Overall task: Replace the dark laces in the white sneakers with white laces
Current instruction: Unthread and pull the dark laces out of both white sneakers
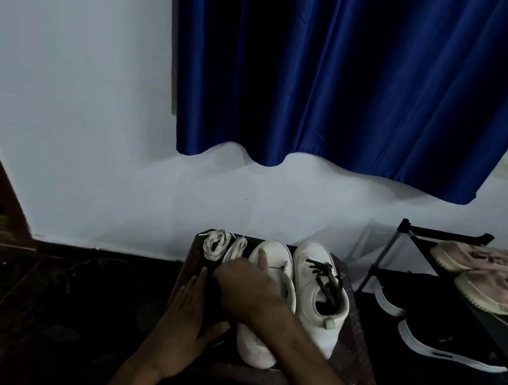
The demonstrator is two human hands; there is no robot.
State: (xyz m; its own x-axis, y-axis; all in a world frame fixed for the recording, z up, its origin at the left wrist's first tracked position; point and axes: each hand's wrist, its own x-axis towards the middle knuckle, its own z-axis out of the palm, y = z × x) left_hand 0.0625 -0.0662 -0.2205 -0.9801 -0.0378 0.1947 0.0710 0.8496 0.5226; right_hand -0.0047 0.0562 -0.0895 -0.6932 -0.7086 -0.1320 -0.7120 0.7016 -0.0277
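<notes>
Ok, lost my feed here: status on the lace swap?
Left hand flat on table, open. Right hand across left sneaker, grip unclear. Right sneaker dark-laced; white laces coiled at table's far edge. Nothing in the way.

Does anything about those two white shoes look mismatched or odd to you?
Yes. The right sneaker is threaded with dark laces, while the left sneaker beside it shows none where it is visible; the right hand covers part of it. Two bundles of white laces lie loose at the table's far left.
</notes>
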